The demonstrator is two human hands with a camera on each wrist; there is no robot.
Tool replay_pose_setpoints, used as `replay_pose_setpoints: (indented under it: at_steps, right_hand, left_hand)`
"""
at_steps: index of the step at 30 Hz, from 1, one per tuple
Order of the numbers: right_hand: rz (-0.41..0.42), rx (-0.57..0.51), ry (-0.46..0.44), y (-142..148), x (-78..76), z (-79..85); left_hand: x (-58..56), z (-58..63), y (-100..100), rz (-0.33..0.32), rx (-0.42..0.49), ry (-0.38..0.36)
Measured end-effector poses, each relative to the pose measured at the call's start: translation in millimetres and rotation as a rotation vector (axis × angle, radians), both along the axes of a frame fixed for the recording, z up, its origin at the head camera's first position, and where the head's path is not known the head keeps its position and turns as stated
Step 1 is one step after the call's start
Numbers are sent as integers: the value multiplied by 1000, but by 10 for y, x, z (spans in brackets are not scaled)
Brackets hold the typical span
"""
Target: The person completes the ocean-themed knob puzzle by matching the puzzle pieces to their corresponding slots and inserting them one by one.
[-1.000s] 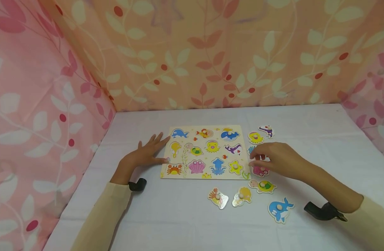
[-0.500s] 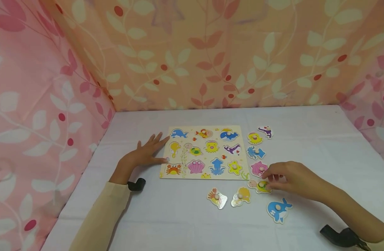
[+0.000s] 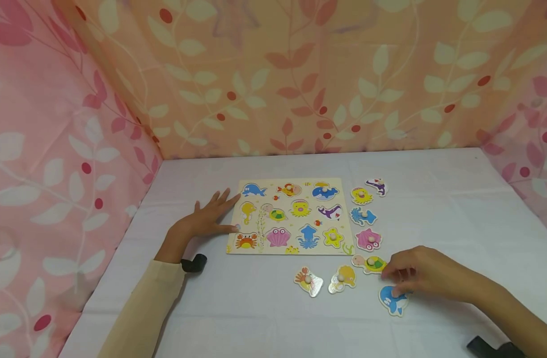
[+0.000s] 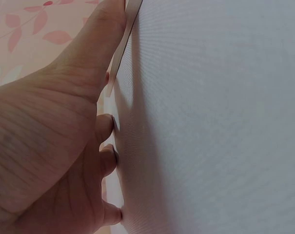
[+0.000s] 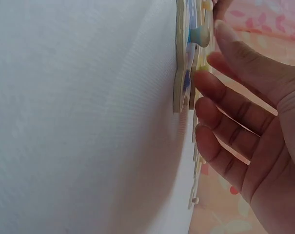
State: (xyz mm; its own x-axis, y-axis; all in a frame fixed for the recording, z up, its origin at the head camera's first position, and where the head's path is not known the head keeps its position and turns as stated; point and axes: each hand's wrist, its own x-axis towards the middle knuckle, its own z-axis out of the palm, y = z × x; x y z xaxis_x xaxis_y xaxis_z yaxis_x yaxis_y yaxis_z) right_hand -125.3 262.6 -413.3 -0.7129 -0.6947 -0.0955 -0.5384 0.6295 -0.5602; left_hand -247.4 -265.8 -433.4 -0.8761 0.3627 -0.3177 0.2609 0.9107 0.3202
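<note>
My left hand lies spread on the table, its thumb and index fingertip at the left edge of a wooden sea-animal puzzle board. In the left wrist view, the thumb rests along the board's edge. My right hand hovers over a blue whale piece, partly covering its tail. In the right wrist view, its fingers are loosely bent beside the whale's knob, the thumb close to it and nothing gripped. A turtle piece lies at the right fingertips.
Pink shell, blue squid, yellow octopus and purple whale pieces line the board's right side. Crab and seahorse pieces lie in front. Knobbed fish, whale and starfish pieces sit in the board. Floral curtains enclose the white table.
My right hand has moved from beside the squid and shell pieces, past the turtle, toward me to the blue whale piece. The left hand has stayed at the board's edge.
</note>
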Motion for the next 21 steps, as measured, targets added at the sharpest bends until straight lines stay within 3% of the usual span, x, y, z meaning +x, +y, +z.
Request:
replay_pose_setpoints:
  at_steps: [3,9,21]
  right_hand:
    - [42,-38,-53,29,5,-22]
    - [118,-110,-14,66,4,-71]
    - [95,-173,2,81,37,-121]
  left_hand:
    - [10,11,3,1,2,2]
    - [8,10,4,0,7,3]
    - [25,27,19,7,3,9]
